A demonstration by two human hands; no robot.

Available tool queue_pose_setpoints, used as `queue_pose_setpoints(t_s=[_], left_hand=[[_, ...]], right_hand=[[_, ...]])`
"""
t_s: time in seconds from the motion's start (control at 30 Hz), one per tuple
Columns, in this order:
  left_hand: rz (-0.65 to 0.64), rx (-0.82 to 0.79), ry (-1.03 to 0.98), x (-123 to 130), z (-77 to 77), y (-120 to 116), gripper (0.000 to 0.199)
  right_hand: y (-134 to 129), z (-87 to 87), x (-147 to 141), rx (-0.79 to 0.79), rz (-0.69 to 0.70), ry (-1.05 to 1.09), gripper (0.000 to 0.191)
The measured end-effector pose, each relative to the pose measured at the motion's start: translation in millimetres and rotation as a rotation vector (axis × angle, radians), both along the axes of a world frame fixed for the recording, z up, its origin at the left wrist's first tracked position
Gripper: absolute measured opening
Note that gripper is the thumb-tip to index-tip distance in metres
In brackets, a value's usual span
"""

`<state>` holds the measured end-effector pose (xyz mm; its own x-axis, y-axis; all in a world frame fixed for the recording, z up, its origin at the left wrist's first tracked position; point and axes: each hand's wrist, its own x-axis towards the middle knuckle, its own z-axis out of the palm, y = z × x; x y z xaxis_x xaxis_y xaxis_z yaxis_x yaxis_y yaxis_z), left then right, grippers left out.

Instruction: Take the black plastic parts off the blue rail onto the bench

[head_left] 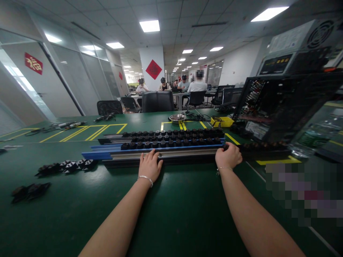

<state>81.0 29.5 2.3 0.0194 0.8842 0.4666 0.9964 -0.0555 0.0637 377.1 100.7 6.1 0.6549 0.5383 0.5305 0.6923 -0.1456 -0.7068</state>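
Front rail (128,156) btwn L hand (150,165) & R hand (228,156), L touching.

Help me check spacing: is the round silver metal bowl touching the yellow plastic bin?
Apart: the head view shows green tabletop and dark cables between the bowl and bin.
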Motion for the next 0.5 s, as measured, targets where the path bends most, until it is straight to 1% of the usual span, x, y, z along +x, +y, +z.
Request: queue_pose_setpoints(t_s=[0.27,0.5], left_hand=[[-0.002,0.025,0.014,-0.2,-2.0,0.8,0.042],[-0.001,0.028,0.006,0.3,-1.3,0.3,0.041]], right_hand=[[0.4,0.2,-1.4,0.004,-0.005,-0.025,0.037],[-1.8,1.8,-4.4,-0.001,0.018,-0.064,0.036]])
